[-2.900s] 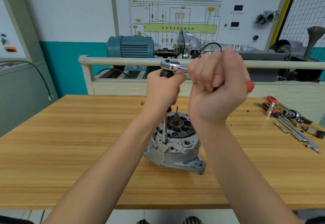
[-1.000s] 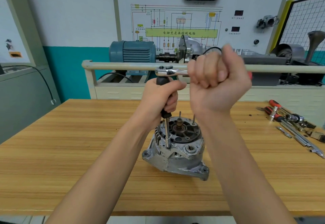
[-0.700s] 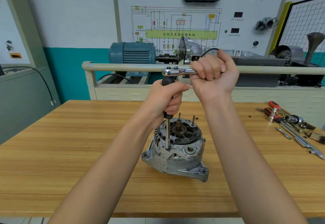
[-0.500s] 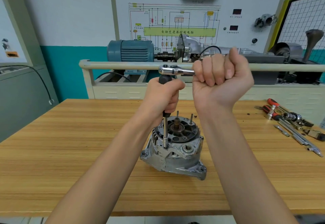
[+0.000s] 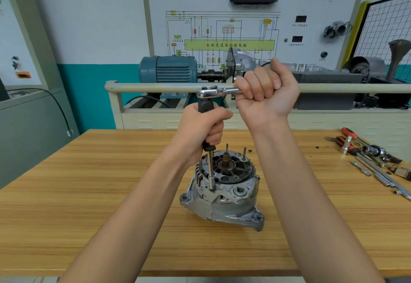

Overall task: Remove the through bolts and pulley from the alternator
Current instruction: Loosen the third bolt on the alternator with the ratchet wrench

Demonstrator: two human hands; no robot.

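Head view: nearest the camera, two bare forearms reach up from the lower edge toward the middle of the desk (image 5: 89,193), where the alternator (image 5: 222,196) stands on its housing with its open end face up. A long driver shaft (image 5: 210,169) stands nearly upright, its socket end seated at the near-left rim of that face, presumably on a through bolt whose head the socket hides. The left hand (image 5: 203,131) holds the black grip of this shaft, fingers clenched around it, directly above the alternator. Atop the grip sits the chrome head of a ratchet (image 5: 213,92), whose handle runs level out to the right into the right hand (image 5: 265,92), fingers wrapped tight around it. The turn to come hinges on this: the shaft's long axis is vertical, the ratchet handle crosses it at a right angle, and the right hand must swing around that axis while the left steadies it. Two thin studs (image 5: 227,149) stand up from the far rim. No pulley can be made out; it may sit underneath. Loose tools (image 5: 369,158) lie at the desk's far right, partly cut off.
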